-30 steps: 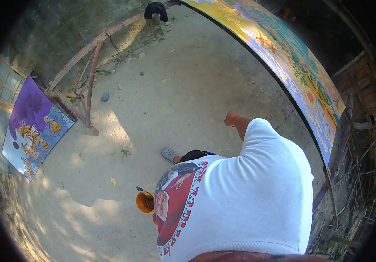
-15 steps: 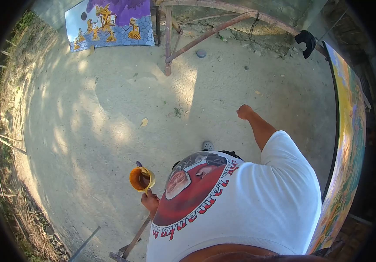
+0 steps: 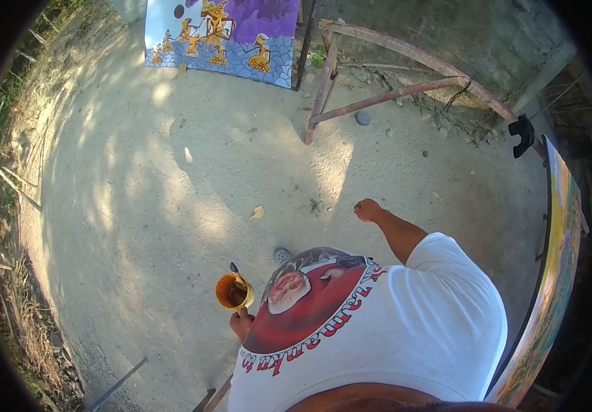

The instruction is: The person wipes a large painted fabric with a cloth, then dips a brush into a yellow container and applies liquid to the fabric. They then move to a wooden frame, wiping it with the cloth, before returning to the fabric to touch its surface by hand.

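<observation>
My left hand (image 3: 242, 323) is closed around the handle of a yellow mug (image 3: 247, 296), low at the left side of my shirt. Brown liquid (image 3: 234, 295) shows inside the mug. A thin tool with a dark tip (image 3: 233, 267) leans against the rim; its kind is too small to make out. Out in front of my body, my right hand (image 3: 367, 210) is curled into a loose fist over the bare ground, with nothing visible sticking out of it. A grey clog (image 3: 282, 255) on my foot pokes out beyond my shirt.
A painted canvas (image 3: 220, 41) with golden figures stands at the far side. Right of it, a wooden frame (image 3: 392, 99) leans by a wall, with a round grey object (image 3: 362, 118) near its foot. A long colourful painting (image 3: 557, 275) runs along my right. A bar (image 3: 121, 383) lies lower left.
The canvas and wooden frame have shifted right in view. My right hand has swung left and down in view. One clog shows farther left. The mug stays in my left hand.
</observation>
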{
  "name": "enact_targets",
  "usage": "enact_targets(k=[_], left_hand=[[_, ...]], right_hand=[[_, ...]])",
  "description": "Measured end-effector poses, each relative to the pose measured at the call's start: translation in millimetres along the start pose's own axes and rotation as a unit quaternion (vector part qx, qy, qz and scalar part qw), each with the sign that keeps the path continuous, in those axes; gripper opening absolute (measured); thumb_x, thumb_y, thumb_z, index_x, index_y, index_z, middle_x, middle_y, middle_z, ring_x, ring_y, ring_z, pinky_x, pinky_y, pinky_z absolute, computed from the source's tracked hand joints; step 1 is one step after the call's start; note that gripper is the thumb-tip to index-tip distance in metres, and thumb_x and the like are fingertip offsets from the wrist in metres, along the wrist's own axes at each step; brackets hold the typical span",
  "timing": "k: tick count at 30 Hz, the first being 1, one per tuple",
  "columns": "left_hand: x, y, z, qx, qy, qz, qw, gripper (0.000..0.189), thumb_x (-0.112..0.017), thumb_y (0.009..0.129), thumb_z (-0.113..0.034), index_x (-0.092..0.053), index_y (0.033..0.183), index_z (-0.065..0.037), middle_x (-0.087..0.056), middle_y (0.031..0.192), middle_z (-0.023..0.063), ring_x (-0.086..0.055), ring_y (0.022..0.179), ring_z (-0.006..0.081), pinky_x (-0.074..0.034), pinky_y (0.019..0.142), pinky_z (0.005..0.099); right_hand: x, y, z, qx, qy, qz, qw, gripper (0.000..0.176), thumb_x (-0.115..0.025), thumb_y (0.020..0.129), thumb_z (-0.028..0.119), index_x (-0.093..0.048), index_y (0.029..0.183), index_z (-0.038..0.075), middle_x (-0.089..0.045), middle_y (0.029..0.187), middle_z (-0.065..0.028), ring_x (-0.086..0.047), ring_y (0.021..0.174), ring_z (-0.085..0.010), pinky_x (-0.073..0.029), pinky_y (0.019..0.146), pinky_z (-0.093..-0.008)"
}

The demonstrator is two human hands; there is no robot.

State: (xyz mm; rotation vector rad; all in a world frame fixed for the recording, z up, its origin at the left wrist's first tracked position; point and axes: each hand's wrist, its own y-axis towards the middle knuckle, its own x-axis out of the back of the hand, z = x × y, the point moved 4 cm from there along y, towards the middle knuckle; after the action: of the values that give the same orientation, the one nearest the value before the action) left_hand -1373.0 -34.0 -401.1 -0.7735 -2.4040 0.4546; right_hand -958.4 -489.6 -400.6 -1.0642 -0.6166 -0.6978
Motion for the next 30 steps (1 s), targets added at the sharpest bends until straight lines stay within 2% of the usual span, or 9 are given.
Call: enact_targets(k=[3,5,11,13,17,22,25,27,30], left_hand=[[5.2,25.4,-62.7,0.002,-0.011,0.028,1.000,0.033,-0.066,0.094,-0.027,-0.054,0.085,0.003,-0.055,0.058,0.0087,-0.048,0.040,0.0151,-0.037,0.035,0.0299],[5.0,43.3,-128.0,0.018,-0.019,0.042,0.999,0.033,-0.067,0.095,-0.027,-0.053,0.086,0.003,-0.054,0.059,0.0087,-0.048,0.040,0.0148,-0.037,0.035,0.0296],[-10.4,134.5,-184.6,0.053,-0.034,0.091,0.994,0.030,-0.065,0.096,-0.026,-0.052,0.089,0.000,-0.053,0.061,0.0068,-0.048,0.041,0.0128,-0.038,0.036,0.0274],[-21.3,163.8,-219.3,0.047,-0.019,0.089,0.995,0.030,-0.065,0.097,-0.026,-0.052,0.088,0.000,-0.053,0.062,0.0064,-0.048,0.042,0.0124,-0.039,0.036,0.0273],[-64.4,211.0,-268.5,0.045,-0.020,0.085,0.995,0.029,-0.065,0.096,-0.025,-0.053,0.087,-0.001,-0.053,0.061,0.0066,-0.047,0.041,0.0122,-0.039,0.036,0.0272],[-114.2,251.4,-362.7,-0.011,-0.019,0.072,0.997,0.030,-0.065,0.095,-0.025,-0.053,0.085,0.001,-0.054,0.060,0.0077,-0.048,0.040,0.0137,-0.038,0.036,0.0284],[-140.4,278.5,-403.9,-0.021,-0.020,0.092,0.995,0.030,-0.065,0.095,-0.025,-0.053,0.086,0.001,-0.054,0.060,0.0080,-0.047,0.040,0.0136,-0.038,0.036,0.0284],[-161.3,292.2,-442.5,0.001,-0.007,0.075,0.997,0.029,-0.064,0.096,-0.023,-0.054,0.086,0.001,-0.054,0.060,0.0078,-0.047,0.040,0.0136,-0.038,0.036,0.0286],[-182.9,312.0,-474.9,0.013,0.006,0.075,0.997,0.027,-0.062,0.098,-0.023,-0.054,0.090,0.002,-0.054,0.060,0.0072,-0.047,0.041,0.0124,-0.039,0.037,0.0273]], right_hand=[[-1.3,9.3,-29.9,0.054,-0.363,0.114,0.923,0.022,-0.059,0.085,0.013,-0.076,0.096,0.006,-0.074,0.103,-0.0188,-0.071,0.100,-0.0332,-0.057,0.082,-0.0457],[10.9,12.3,-55.7,-0.119,-0.261,0.177,0.941,0.023,-0.052,0.095,0.012,-0.071,0.104,0.002,-0.075,0.095,-0.0110,-0.074,0.081,-0.0275,-0.060,0.074,-0.0418],[18.4,23.6,-57.0,-0.182,-0.189,0.194,0.945,0.025,-0.052,0.097,0.013,-0.066,0.115,0.003,-0.074,0.098,-0.0087,-0.073,0.081,-0.0233,-0.062,0.065,-0.0390],[10.4,56.9,-67.7,-0.181,-0.030,0.098,0.978,0.025,-0.050,0.098,0.014,-0.066,0.114,0.005,-0.073,0.101,-0.0090,-0.073,0.080,-0.0234,-0.062,0.060,-0.0410],[35.0,115.9,-47.8,-0.100,-0.160,0.204,0.961,0.025,-0.048,0.099,0.014,-0.065,0.115,0.006,-0.072,0.100,-0.0097,-0.072,0.079,-0.0237,-0.061,0.059,-0.0430],[93.7,248.1,-48.1,-0.239,-0.016,0.163,0.957,0.024,-0.048,0.098,0.012,-0.064,0.113,0.003,-0.071,0.102,-0.0114,-0.073,0.080,-0.0256,-0.062,0.061,-0.0409],[166.2,307.0,7.8,-0.046,-0.258,0.225,0.939,0.023,-0.049,0.097,0.013,-0.065,0.110,0.003,-0.072,0.102,-0.0122,-0.073,0.085,-0.0280,-0.061,0.069,-0.0398],[216.8,351.9,39.9,0.057,-0.410,0.134,0.900,0.023,-0.054,0.095,0.019,-0.067,0.105,0.003,-0.073,0.097,-0.0135,-0.072,0.090,-0.0298,-0.058,0.079,-0.0402],[279.5,399.0,72.5,0.053,-0.315,-0.035,0.947,0.030,-0.059,0.093,0.028,-0.069,0.106,0.003,-0.072,0.099,-0.0165,-0.070,0.096,-0.0332,-0.054,0.085,-0.0450]])
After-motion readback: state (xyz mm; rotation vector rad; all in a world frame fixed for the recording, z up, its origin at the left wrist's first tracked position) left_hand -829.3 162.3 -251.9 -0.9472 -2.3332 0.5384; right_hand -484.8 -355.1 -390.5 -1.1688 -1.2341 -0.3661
